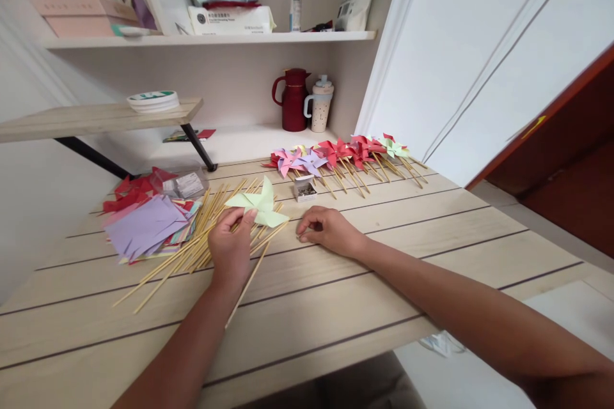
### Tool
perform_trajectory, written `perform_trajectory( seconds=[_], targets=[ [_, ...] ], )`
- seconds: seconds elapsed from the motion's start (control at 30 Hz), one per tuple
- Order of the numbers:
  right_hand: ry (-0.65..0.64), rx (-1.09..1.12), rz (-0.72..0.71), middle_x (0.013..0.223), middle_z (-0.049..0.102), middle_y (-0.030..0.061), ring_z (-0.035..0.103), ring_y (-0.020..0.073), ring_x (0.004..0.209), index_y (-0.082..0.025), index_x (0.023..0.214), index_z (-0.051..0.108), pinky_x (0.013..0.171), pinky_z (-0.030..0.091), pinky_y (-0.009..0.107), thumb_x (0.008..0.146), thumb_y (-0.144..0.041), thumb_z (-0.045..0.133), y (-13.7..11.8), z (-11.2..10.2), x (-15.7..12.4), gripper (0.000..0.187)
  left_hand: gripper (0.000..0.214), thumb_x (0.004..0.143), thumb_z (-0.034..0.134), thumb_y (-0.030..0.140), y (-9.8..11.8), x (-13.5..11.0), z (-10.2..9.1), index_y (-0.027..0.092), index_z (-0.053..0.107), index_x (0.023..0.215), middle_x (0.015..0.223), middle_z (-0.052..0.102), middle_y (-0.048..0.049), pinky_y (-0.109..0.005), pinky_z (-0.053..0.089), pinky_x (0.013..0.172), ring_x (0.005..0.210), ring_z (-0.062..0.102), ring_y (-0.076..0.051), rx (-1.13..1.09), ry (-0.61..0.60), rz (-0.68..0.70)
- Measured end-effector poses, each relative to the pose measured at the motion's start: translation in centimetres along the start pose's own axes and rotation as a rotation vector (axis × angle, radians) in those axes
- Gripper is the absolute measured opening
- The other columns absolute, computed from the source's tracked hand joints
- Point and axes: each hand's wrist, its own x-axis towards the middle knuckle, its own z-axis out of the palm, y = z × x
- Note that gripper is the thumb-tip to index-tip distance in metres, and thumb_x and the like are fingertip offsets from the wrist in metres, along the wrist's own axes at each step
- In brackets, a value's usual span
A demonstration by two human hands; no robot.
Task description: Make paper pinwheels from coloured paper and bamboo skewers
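My left hand (231,246) is closed around a thin wooden stick (249,281) together with a pale green paper pinwheel (259,206), held just above the wooden table (336,307). My right hand (326,230) rests on the table to the right of the pinwheel, fingertips pinched together on something too small to make out. A small open box of pins (305,188) lies just beyond my right hand. Loose wooden sticks (192,249) are scattered under and to the left of my left hand.
A row of finished pinwheels (343,154) in pink, purple, red and green lies at the table's far side. Stacked coloured paper squares (146,227) sit at the left. A red jug (293,100) and a speckled mug (319,105) stand behind, under cluttered shelves.
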Motion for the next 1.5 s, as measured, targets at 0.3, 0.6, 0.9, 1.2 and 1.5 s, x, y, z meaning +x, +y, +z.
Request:
perform_trajectory(
  seconds=[0.3,0.6,0.9,1.2,1.5],
  targets=[
    [0.029,-0.018,-0.017,0.084,0.063,0.0012,0.053,0.0135,0.070,-0.023,0.083,0.079,0.067,0.043,0.027,0.072,-0.018,0.082,0.2,0.1,-0.1,0.013,0.013,0.077,0.072,0.032,0.0,0.0,0.1,0.020,0.073,0.073,0.076,0.065,0.0001,-0.027,0.048,0.074,0.075,0.059,-0.016,0.018,-0.019,-0.025],
    [0.011,0.015,-0.013,0.083,0.070,0.0041,0.060,0.0181,0.078,-0.022,0.072,0.077,0.073,0.046,0.031,0.076,-0.016,0.075,-0.1,0.1,-0.1,0.007,0.015,0.074,0.075,0.034,0.0,0.3,-0.2,0.020,0.075,0.076,0.075,0.065,0.0010,-0.026,0.047,0.072,0.074,0.058,-0.015,-0.045,-0.026,-0.098],
    [0.192,0.760,0.152,0.084,0.072,0.0022,0.060,0.0187,0.083,-0.022,0.071,0.076,0.084,0.046,0.035,0.064,-0.038,0.089,-1.7,-1.6,0.4,0.021,0.022,0.063,0.084,0.036,4.5,1.8,-1.0,0.019,0.077,0.075,0.076,0.069,-0.0006,-0.026,0.048,0.066,0.072,0.059,-0.016,-0.108,-0.189,-0.233],
    [0.125,1.082,0.075,0.124,0.070,0.0058,0.063,0.0237,0.108,-0.022,0.068,0.077,0.102,0.042,0.040,0.063,-0.037,0.094,-3.2,-2.6,-0.7,0.023,0.019,0.076,0.077,0.039,2.7,-1.7,3.6,0.020,0.076,0.075,0.079,0.069,-0.0008,-0.028,0.047,0.073,0.078,0.062,-0.018,-0.048,-0.268,-0.169],
    [0.117,1.010,0.152,0.089,0.067,0.0029,0.057,0.0162,0.081,-0.019,0.063,0.075,0.080,0.042,0.032,0.059,-0.038,0.094,-3.6,-1.1,-0.9,0.028,0.017,0.082,0.074,0.038,1.5,-2.7,3.9,0.022,0.074,0.076,0.081,0.067,-0.0001,-0.028,0.047,0.079,0.082,0.061,-0.018,-0.026,-0.261,-0.038]
  ],
)
